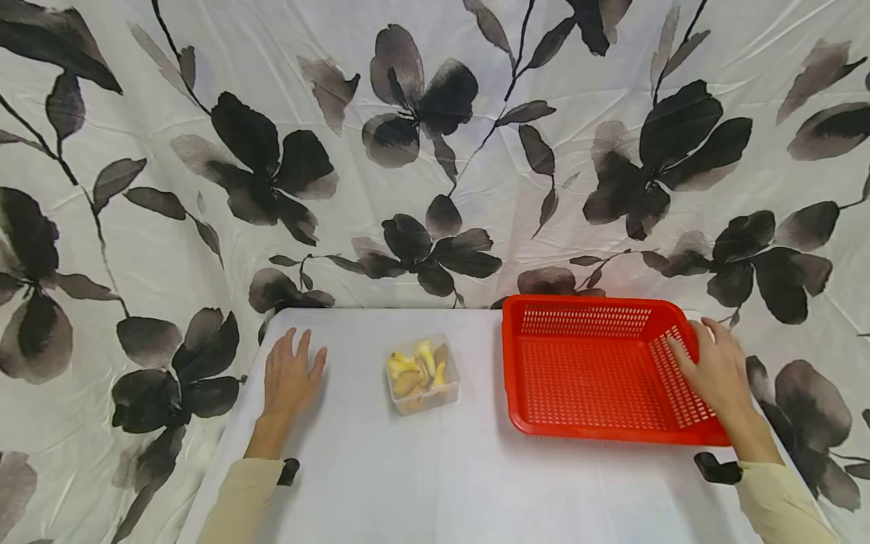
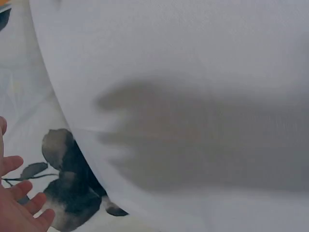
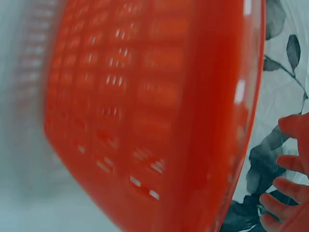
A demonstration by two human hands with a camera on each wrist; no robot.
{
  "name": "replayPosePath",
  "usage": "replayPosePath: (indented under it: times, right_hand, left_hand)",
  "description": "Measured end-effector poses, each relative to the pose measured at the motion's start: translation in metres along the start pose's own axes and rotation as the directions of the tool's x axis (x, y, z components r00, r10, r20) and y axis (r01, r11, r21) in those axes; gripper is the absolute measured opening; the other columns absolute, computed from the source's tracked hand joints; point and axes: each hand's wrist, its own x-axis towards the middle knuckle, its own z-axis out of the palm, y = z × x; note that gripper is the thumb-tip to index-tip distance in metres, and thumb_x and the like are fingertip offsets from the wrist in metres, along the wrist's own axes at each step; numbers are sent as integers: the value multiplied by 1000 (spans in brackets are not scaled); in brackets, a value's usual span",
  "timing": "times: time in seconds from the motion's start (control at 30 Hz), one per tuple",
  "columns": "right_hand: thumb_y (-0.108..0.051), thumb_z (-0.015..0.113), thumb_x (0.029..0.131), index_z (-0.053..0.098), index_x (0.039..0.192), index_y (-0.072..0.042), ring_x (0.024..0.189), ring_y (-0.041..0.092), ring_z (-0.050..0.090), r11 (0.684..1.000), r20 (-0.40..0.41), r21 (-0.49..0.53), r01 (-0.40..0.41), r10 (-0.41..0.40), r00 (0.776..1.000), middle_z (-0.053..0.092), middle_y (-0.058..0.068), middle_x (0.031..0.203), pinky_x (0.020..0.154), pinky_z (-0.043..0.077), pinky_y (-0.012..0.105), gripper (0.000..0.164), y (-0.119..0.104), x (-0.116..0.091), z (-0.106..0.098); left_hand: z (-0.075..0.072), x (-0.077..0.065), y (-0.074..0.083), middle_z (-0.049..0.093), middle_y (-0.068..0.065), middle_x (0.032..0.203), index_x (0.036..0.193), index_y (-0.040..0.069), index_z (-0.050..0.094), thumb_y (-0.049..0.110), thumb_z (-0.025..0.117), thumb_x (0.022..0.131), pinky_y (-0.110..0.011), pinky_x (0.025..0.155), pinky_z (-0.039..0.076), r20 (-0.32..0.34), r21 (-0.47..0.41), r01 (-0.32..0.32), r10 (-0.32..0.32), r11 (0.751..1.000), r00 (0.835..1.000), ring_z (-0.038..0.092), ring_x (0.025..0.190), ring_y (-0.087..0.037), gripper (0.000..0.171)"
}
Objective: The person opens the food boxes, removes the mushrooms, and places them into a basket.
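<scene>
A red plastic basket (image 1: 578, 385) with slotted walls stands on the right side of the white table. My right hand (image 1: 717, 370) is over its right rim in the head view. In the right wrist view, the fingers (image 3: 285, 186) are spread and show a gap from the basket's side wall (image 3: 111, 87). Over the table's left part is my left hand (image 1: 292, 374), fingers apart and holding nothing. Between the hands sits a small clear plastic box (image 1: 435, 399) containing several yellow and tan pieces (image 1: 408, 380), some with flared ends.
The white table (image 1: 435, 483) meets a floral cloth backdrop (image 1: 476, 174) along its far edge. Dark wrist bands show at the left sleeve (image 1: 238, 499) and the right sleeve (image 1: 782, 502). The left hand casts a soft shadow on the tabletop in the left wrist view.
</scene>
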Motion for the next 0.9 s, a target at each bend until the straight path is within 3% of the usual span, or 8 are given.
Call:
replayPosePath:
  times: [0.2, 0.4, 0.73, 0.8, 0.9]
  right_hand:
    - [-11, 64, 99, 50, 132, 15, 119, 58, 46, 998, -65, 40, 53, -50, 997, 46, 39, 133, 97, 38, 75, 45, -15, -2, 4]
    - [-9, 63, 99, 52, 131, 14, 114, 57, 49, 995, -57, 82, 56, -51, 997, 49, 39, 127, 95, 40, 74, 41, -26, -4, 6]
    - [-8, 62, 101, 56, 127, 15, 110, 51, 54, 968, -79, 233, 92, -76, 994, 58, 36, 120, 93, 41, 67, 36, -45, -9, 9]
    - [-9, 63, 101, 58, 126, 13, 109, 49, 56, 965, -85, 249, 88, -68, 994, 60, 34, 119, 91, 44, 62, 34, -51, -10, 10]
    - [-10, 65, 100, 61, 124, 10, 104, 43, 61, 962, -105, 262, 84, -58, 993, 65, 30, 114, 89, 47, 40, 31, -58, -12, 11]
  left_hand:
    - [5, -2, 13, 45, -32, 142, 137, -9, 54, 27, 54, 107, -64, 103, 38, -42, -63, 30, -33, 998, 999, 45, 127, -53, 46]
    - [11, 0, 27, 53, -28, 133, 133, -6, 59, 28, 53, 108, -61, 98, 42, -44, -145, 62, -69, 988, 997, 51, 121, -48, 43]
    - [16, 0, 53, 57, -25, 131, 133, -1, 62, 31, 51, 108, -58, 101, 43, 11, -274, 138, -141, 952, 990, 53, 122, -43, 42]
    - [18, 0, 56, 58, -25, 131, 132, -1, 63, 31, 51, 108, -58, 101, 44, 15, -292, 149, -151, 945, 988, 53, 122, -43, 42]
    - [21, 1, 61, 58, -24, 131, 132, 0, 64, 31, 51, 109, -57, 101, 44, 22, -314, 164, -165, 935, 986, 53, 123, -42, 41]
